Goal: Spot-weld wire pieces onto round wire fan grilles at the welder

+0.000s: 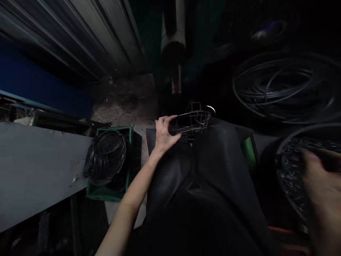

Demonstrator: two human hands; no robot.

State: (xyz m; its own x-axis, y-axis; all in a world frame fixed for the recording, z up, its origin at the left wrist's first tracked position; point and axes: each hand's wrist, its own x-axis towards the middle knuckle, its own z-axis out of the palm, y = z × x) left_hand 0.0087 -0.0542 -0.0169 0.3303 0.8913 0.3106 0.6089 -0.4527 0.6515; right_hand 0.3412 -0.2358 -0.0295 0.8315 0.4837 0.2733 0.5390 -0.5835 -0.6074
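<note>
My left hand (pixel 163 133) is closed on the left end of a small black wire frame (pixel 191 122), a basket-like piece that rests on my knees over a dark apron (pixel 202 185). My right hand (pixel 321 185) is blurred at the right edge, reaching into a round dark tub (pixel 282 145) full of small shiny wire parts (pixel 293 170). Its fingers are smeared, so what they hold is unclear.
A green crate (pixel 112 193) with coils of black wire rings (pixel 106 156) stands on the floor at my left, beside a grey bench (pixel 37 167). Large wire coils (pixel 282 85) lie at the back right. A corrugated shutter (pixel 80 35) rises behind.
</note>
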